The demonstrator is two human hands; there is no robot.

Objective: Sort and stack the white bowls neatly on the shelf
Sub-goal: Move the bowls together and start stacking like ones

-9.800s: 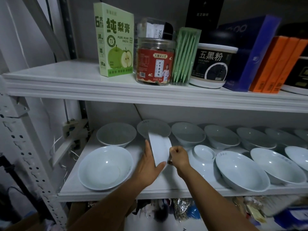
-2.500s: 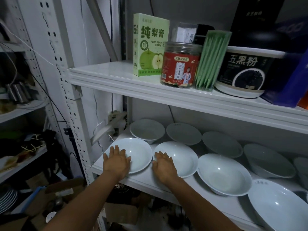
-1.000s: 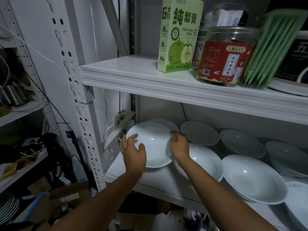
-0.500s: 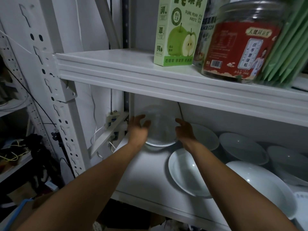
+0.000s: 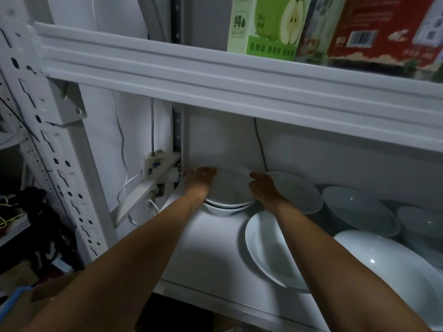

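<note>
Lower shelf (image 5: 211, 248), far left: our left hand (image 5: 200, 180) and right hand (image 5: 262, 185) curl round opposite rims of the top bowl (image 5: 227, 190), nested on a lower bowl (image 5: 220, 211); the loose bowl (image 5: 271, 255) lies near-right, by our right arm.

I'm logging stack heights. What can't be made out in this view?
Head view:
- Left hand, right hand: gripping or touching the top bowl; too dim.
- Back-left stack: bowl count, hidden by both hands.
- Front bowl: right rim behind the right forearm.
- Red jar: label cut off by top edge.
</note>
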